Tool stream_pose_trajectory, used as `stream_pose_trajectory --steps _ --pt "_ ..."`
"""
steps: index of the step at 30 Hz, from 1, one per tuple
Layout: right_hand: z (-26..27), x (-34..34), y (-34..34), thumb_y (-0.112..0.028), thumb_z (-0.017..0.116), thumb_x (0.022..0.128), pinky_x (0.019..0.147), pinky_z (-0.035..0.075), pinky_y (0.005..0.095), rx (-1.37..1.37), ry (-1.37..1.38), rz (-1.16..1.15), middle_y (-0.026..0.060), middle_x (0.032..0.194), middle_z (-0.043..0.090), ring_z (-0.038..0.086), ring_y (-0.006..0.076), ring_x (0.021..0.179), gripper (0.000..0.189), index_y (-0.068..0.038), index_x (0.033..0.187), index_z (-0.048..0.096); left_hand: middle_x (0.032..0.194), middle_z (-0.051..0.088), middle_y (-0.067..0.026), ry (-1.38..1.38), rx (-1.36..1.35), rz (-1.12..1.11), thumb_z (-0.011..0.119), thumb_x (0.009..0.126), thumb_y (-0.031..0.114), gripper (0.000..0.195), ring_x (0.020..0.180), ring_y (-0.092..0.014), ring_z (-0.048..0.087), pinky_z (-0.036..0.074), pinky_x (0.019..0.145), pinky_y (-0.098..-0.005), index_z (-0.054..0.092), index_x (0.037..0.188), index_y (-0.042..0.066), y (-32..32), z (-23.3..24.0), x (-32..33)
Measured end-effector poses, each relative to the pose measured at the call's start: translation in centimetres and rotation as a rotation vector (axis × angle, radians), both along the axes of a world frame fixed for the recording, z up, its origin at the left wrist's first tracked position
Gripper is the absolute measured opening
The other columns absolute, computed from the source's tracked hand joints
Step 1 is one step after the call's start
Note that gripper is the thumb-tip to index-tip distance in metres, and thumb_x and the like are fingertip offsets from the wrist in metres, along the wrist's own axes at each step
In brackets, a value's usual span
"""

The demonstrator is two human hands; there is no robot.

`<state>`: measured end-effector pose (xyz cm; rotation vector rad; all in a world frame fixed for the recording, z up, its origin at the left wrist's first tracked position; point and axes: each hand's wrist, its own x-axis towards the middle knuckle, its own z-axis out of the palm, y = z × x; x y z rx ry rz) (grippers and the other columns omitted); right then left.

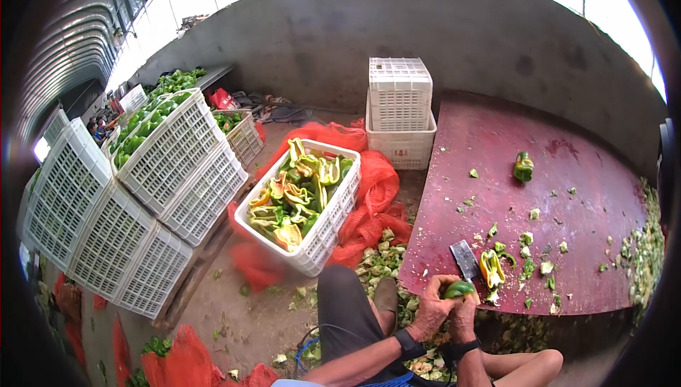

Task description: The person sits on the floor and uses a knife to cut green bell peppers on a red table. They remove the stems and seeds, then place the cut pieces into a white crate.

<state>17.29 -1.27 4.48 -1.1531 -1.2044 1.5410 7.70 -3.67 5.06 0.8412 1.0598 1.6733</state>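
My left hand [433, 307] and my right hand [464, 310] meet at the near edge of the red table [479, 211]. Both have their fingers on a green bell pepper piece [458, 289]. Close beyond them a cleaver with a dark rectangular blade [464, 259] lies on the table, its handle end partly hidden by the hands. An opened yellow-green pepper piece [492, 269] rests right of the blade. Farther back on the table stands a green and yellow pepper [523, 167]. Pepper scraps [526, 238] are scattered around.
A white plastic crate [319, 251] of cut peppers stands left of the table on red mesh netting [375, 195]. Stacked white crates [165, 169] hold green peppers at the left. Two more crates [400, 99] stand by the concrete wall. Scraps [385, 259] cover the floor beside my leg.
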Motion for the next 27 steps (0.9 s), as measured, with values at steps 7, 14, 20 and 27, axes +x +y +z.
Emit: stream_pose_trajectory --steps 7,14,20,27 --pt "-1.6 -0.5 0.1 -0.004 0.051 0.102 0.074 0.051 0.0292 0.237 -0.16 0.0 0.0029 0.096 0.065 0.06 0.0129 0.084 0.014 -0.001 0.107 0.063 0.115 0.066 -0.0081 0.154 0.025 -0.02 0.077 0.09 0.01 0.037 0.109 -0.018 0.063 0.052 0.096 -0.0328 0.063 0.124 0.003 0.0 0.0 -1.5" --pt "1.2 -0.3 -0.9 -0.009 0.05 0.093 0.073 0.053 0.0401 0.419 -0.419 0.044 0.0203 0.091 0.067 0.064 0.0292 0.076 0.041 0.001 0.131 0.061 0.106 0.068 -0.0057 -0.311 -0.037 0.14 0.065 0.101 0.013 0.02 0.096 -0.016 0.067 0.055 0.085 -0.0311 0.065 0.12 0.006 0.2 0.8 -3.1" --pt "2.0 0.8 -0.7 -0.007 0.041 0.096 0.067 0.049 0.0257 0.217 -0.231 0.121 0.0033 0.093 0.067 0.058 0.0128 0.072 0.042 0.002 0.133 0.06 0.104 0.07 -0.0118 -0.725 -0.149 0.092 0.063 0.103 0.017 0.021 0.092 -0.026 0.072 0.061 0.084 -0.0402 0.062 0.119 0.004 1.9 -1.4 -4.6" --pt "2.5 0.9 -0.6 -0.015 0.038 0.096 0.046 0.042 0.0254 -0.077 0.249 0.141 0.0068 0.081 0.064 0.048 0.0102 0.051 0.045 0.002 0.134 0.057 0.1 0.072 -0.0132 -0.838 -0.201 0.145 0.063 0.104 0.024 0.024 0.089 -0.027 0.072 0.062 0.084 -0.0453 0.063 0.115 0.003 1.9 -3.4 -5.0"
